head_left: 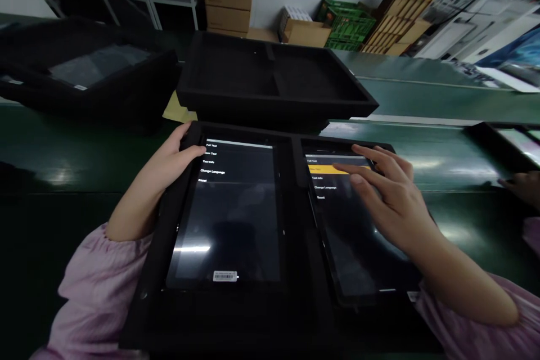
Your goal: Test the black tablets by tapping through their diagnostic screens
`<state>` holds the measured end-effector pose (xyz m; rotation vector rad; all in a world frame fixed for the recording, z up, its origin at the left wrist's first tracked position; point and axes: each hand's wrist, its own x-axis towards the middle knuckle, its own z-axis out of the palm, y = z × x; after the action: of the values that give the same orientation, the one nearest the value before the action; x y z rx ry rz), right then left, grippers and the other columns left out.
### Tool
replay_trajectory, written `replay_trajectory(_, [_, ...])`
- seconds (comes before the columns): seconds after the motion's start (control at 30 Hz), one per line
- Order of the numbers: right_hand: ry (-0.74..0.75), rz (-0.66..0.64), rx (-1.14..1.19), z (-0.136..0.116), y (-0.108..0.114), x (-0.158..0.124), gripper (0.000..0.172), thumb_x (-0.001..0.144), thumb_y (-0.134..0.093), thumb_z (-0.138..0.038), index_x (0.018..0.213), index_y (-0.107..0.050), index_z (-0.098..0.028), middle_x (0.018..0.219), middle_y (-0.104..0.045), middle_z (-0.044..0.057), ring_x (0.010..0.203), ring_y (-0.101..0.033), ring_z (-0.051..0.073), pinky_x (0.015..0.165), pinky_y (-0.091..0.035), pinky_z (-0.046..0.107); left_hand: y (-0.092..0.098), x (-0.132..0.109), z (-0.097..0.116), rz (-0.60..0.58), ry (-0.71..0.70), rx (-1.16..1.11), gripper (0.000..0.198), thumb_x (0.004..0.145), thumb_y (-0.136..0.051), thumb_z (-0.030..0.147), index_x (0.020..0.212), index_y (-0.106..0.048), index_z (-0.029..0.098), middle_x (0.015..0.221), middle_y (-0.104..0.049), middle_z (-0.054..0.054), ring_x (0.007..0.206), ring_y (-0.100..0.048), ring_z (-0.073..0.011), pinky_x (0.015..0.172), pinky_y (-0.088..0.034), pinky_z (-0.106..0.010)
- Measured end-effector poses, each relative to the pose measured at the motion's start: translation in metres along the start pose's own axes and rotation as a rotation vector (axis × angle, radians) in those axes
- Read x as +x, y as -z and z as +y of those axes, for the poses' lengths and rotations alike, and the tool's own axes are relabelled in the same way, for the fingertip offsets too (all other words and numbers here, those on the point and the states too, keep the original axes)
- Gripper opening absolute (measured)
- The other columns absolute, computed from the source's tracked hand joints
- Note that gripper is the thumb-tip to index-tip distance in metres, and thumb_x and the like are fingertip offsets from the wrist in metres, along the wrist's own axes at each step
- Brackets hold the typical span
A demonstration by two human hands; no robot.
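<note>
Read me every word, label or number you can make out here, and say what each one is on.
"Full Test": top menu line on the left tablet and right tablet.
"tem Test": second line, left tablet, start hidden by the left thumb.
Yellow second line, right tablet: covered by fingers, unreadable.
"Test Info": third line, both tablets.
"Change Language": fourth line, both tablets.
"Reset": fifth line, both tablets.
Barcode sticker, left tablet: too small to read.

Left tablet [223, 219] scrn, white txt menu: Full Test, Item Test (1st letters hidden), Test Info, Change Language, Reset. Right tablet [358, 236] scrn: same list, 2nd line on yellow bar, hard to read. Barcode sticker [225, 275] low on left tablet, digits too small.
</note>
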<state>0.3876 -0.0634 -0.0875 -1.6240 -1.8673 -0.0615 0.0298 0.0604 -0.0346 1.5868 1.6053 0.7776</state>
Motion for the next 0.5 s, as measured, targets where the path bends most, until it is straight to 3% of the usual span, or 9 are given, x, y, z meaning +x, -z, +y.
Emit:
replay_trajectory(0.23, [-0.03,-0.005,0.002,-0.0053,0.0046,0.0026,0.049,0.108,-0.039,-0.05,0.116,-0.078,-0.023,0.142,-0.064,0.012,0.14,-0.05,0.035,0.116,-0.042,0.059,-0.0043,0.0096,0.0022,-0.02,-0.059,0.115,0.073,0.082,-0.073,0.034,0.151,-0.052,0.022,0.143,-0.065,-0.01,0.131,-0.061,-0.0352,0.116,-0.044,-0.05])
replay_trajectory(0.5, [-0.044,0.029,0.017,-0.0045,0.0053,0.0024,0.038,0.107,-0.045,-0.044,0.109,-0.08,-0.029,0.137,-0.068,0.008,0.134,-0.055,0.034,0.108,-0.049,0.059,0.0028,0.006,0.0022,-0.099,-0.035,-0.019,0.064,0.09,-0.069,0.04,0.15,-0.055,0.025,0.142,-0.066,-0.008,0.126,-0.065,-0.0336,0.111,-0.049,-0.05])
